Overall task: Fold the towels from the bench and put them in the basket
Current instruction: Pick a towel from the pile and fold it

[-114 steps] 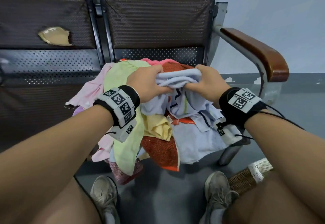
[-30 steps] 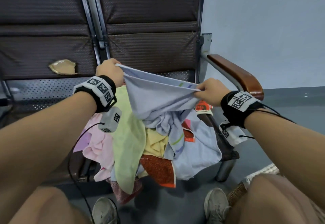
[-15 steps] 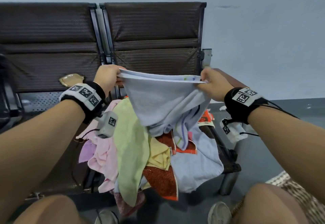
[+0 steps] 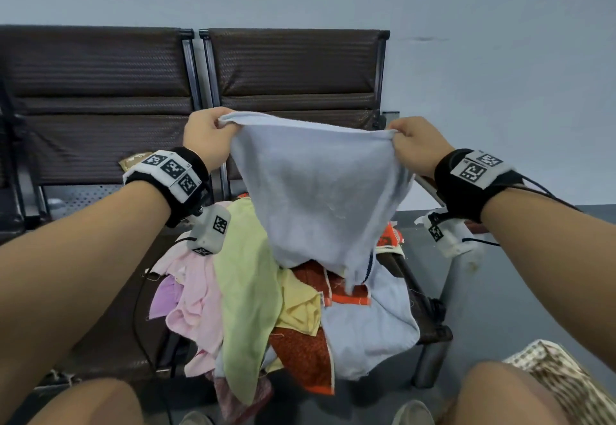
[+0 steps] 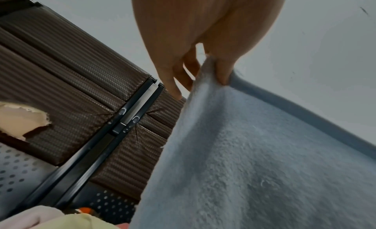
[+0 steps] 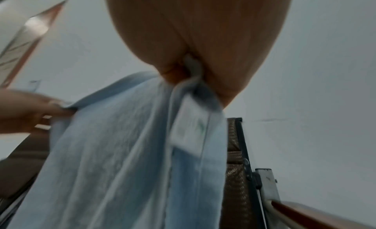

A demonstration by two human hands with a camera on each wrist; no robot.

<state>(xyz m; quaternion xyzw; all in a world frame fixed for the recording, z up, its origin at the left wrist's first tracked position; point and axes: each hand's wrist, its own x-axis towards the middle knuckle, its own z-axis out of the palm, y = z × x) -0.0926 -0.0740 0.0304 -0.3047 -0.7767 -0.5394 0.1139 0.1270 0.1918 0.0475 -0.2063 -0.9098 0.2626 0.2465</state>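
Two hands hold one pale blue towel (image 4: pixel 316 197) up by its top edge; our left hand (image 4: pixel 206 139) pinches one upper corner between thumb and fingers (image 5: pixel 222 71), and our right hand (image 4: pixel 415 144) has the other corner bunched tight in a closed grip, a white label (image 6: pixel 189 128) hanging just below that grip. Between the two hands the edge runs nearly taut; below them the cloth narrows and its tail hangs just over the pile of towels (image 4: pixel 266 298) on the table (image 4: pixel 100 144). We judge this the spreading-out step of one towel, with no fold made yet; next we would bring the two corners together to halve it, keeping the lower end clear of the heap. Well below our right fingers, by the knee, sits the woven basket (image 4: pixel 560 378), only partly in view.
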